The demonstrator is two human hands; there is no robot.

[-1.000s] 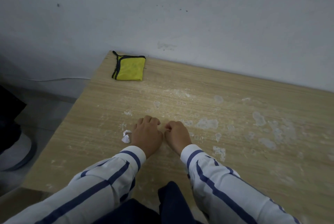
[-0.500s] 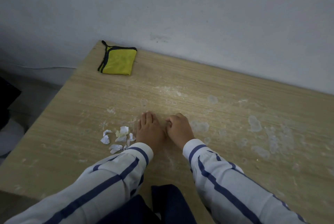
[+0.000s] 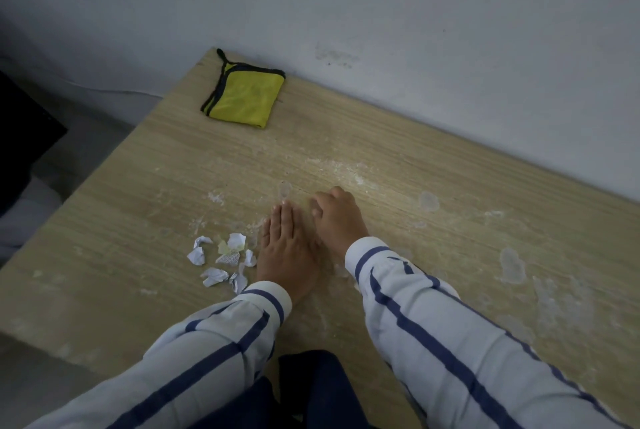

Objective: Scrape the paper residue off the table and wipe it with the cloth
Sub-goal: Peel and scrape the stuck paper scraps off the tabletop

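My left hand (image 3: pixel 285 248) lies flat on the wooden table (image 3: pixel 145 193), fingers straight and pointing away from me. Beside it my right hand (image 3: pixel 337 217) has its fingers curled with the tips down against the table; whether they pinch anything is hidden. A small heap of torn white paper scraps (image 3: pixel 221 262) lies just left of my left hand. Pale patches of stuck paper residue (image 3: pixel 512 264) spot the table to the right, and one patch (image 3: pixel 428 201) lies farther back. The folded yellow cloth (image 3: pixel 246 96) with black edging rests at the table's far left corner.
A grey-white wall (image 3: pixel 415 30) runs along the table's far edge. The table's left edge drops to a grey floor (image 3: pixel 79 138) with a dark object (image 3: pixel 24 131) at the far left. My dark trousers (image 3: pixel 311 390) show at the near edge.
The view has shifted. Both hands have moved a little farther across the table. My left hand has gone from curled to flat, uncovering the paper scraps beside it.
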